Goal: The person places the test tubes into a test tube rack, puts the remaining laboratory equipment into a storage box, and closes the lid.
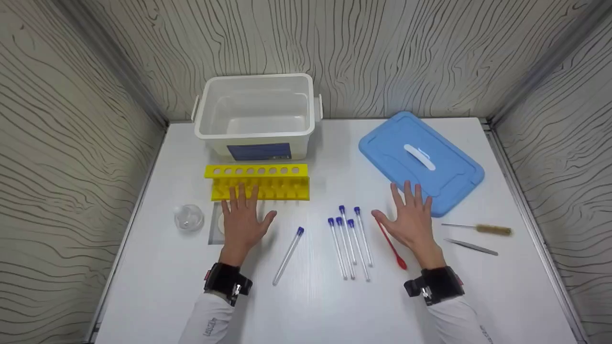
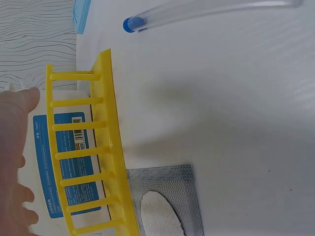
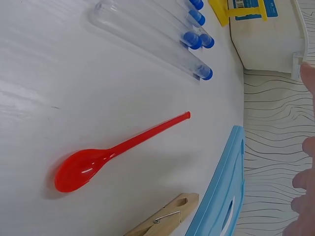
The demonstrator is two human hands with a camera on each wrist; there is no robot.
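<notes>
My left hand (image 1: 243, 225) is spread flat with fingers straight, holding nothing. In the head view it overlaps a grey wire gauze (image 1: 216, 237) with a white centre, and its fingertips overlap the yellow test tube rack (image 1: 260, 188). My right hand (image 1: 412, 222), also spread with nothing held, appears between a red spoon (image 1: 393, 251) and the blue lid (image 1: 449, 167). A wooden clamp (image 3: 172, 211) with a wire spring shows in the right wrist view; the hand hides it from the head view. One capped test tube (image 1: 288, 256) lies between my hands, nearer the left.
Several blue-capped tubes (image 1: 353, 248) lie mid-table. A white bin (image 1: 258, 134) stands behind the rack. A small clear glass vessel (image 1: 189, 218) sits at left. On the right are tweezers (image 1: 471, 246) and a thin rod with a tan handle (image 1: 493, 230). Patterned walls enclose the table.
</notes>
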